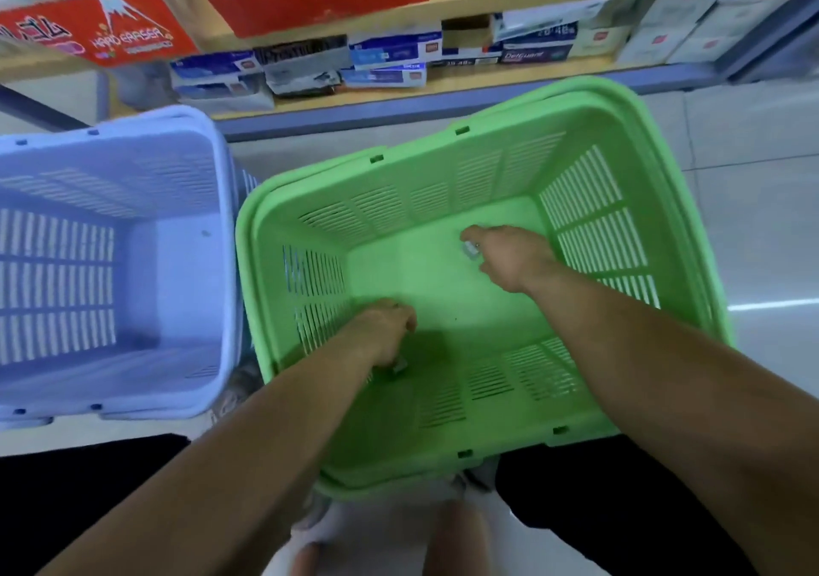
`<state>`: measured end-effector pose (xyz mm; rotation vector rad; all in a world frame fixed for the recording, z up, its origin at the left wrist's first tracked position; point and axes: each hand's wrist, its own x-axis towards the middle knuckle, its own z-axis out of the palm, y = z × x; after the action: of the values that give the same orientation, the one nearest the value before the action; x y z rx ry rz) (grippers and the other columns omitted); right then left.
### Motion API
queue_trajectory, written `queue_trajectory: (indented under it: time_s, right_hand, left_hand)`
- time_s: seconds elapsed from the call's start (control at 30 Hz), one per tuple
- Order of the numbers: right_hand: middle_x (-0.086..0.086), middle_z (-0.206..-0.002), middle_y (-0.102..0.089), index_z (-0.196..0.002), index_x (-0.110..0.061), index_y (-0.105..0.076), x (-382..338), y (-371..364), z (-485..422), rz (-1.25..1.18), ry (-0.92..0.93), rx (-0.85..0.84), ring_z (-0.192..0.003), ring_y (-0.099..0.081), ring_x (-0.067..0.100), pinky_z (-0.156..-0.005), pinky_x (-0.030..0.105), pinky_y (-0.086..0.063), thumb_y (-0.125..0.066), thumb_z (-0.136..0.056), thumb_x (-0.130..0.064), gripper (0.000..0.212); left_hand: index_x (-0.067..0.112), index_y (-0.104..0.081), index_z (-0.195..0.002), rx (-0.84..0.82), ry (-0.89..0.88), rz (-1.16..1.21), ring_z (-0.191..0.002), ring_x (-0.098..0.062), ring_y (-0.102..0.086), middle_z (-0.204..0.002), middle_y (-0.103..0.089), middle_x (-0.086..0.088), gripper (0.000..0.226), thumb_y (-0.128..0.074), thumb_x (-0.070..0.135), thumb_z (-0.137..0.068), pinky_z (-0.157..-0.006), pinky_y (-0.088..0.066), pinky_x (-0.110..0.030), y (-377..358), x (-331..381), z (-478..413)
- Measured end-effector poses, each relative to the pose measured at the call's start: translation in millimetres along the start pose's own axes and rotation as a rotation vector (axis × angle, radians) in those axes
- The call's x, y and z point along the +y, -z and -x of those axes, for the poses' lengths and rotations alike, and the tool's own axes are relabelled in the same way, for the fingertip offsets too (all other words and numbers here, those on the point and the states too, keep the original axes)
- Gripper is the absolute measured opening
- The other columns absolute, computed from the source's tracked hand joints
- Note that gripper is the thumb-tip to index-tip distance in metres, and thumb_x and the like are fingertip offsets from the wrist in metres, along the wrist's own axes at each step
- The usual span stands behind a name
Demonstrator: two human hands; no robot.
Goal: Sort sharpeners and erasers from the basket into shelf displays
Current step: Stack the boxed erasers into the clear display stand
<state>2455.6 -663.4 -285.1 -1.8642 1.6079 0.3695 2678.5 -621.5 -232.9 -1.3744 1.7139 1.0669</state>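
Observation:
Both my arms reach down into a green slatted basket (pixel 629 141) on the floor. My right hand (pixel 514 256) is near the basket's far right corner, its fingers closed around a small clear piece, probably a sharpener (pixel 470 249). My left hand (pixel 385 331) is at the near left of the basket floor, curled over a small pale item (pixel 400 365) that peeks out below the fingers; I cannot tell what it is. The rest of the basket floor is bare green plastic.
A pale blue basket (pixel 133 380) stands to the left, touching the green one. Beyond both is a low wooden shelf (pixel 509 76) with stacked blue and white boxes. An orange eraser display box (pixel 102 25) and a red display box (pixel 319 3) sit higher up.

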Motion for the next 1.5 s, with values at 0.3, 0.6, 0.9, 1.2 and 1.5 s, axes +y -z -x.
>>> queue_trajectory:
  time_s: [0.3,0.6,0.9,1.2,1.5]
  right_hand:
    - [0.003,-0.109,-0.06,-0.096,-0.025,-0.063,14,12,5,-0.089,-0.098,0.026,-0.093,-0.058,0.025,-0.082,0.034,-0.052,-0.075,-0.083,-0.035,0.02]
    - [-0.001,-0.075,-0.063,-0.081,-0.023,-0.057,-15,39,2,-0.699,-0.093,0.145,-0.067,-0.065,0.021,-0.061,0.029,-0.048,-0.078,-0.085,-0.026,0.022]
    - [0.016,-0.108,-0.068,-0.113,-0.014,-0.065,-72,126,85,-1.113,0.0,0.177,-0.067,-0.061,0.017,-0.059,0.027,-0.054,-0.065,-0.097,-0.011,0.016]
    - [0.013,-0.094,-0.077,-0.118,-0.005,-0.058,-179,190,175,-1.489,0.223,0.159,-0.086,-0.075,0.022,-0.076,0.026,-0.06,-0.062,-0.092,0.005,0.028]
    - [0.011,-0.08,-0.075,-0.109,-0.008,-0.063,-275,220,182,-1.542,0.368,0.27,-0.071,-0.073,0.019,-0.069,0.027,-0.061,-0.064,-0.089,-0.003,0.02]
  left_hand:
    - [0.019,-0.069,-0.117,-0.161,-0.015,-0.218,-0.104,-0.023,-0.063,-0.12,-0.068,-0.004,0.034,-0.067,0.043,-0.093,-0.097,-0.05,-0.038,-7,-7,-3]
    - [0.013,-0.066,-0.111,0.23,-0.075,0.569,-0.101,-0.031,-0.068,-0.112,-0.072,-0.014,0.019,-0.068,0.013,-0.093,-0.084,-0.053,-0.034,53,15,8]
    - [0.021,-0.048,-0.129,0.238,-0.275,0.897,-0.091,-0.029,-0.073,-0.114,-0.068,-0.016,0.043,-0.055,-0.006,-0.097,-0.066,-0.059,-0.031,124,6,106]
    - [0.027,-0.06,-0.101,0.394,-0.429,0.848,-0.06,-0.013,-0.062,-0.09,-0.063,-0.002,0.011,-0.069,0.028,-0.094,-0.051,-0.044,-0.024,155,-47,231]
    - [0.017,-0.059,-0.085,0.656,-0.544,1.115,-0.042,-0.012,-0.036,-0.075,-0.06,-0.005,0.018,-0.062,0.027,-0.098,-0.04,-0.031,-0.019,168,-97,295]
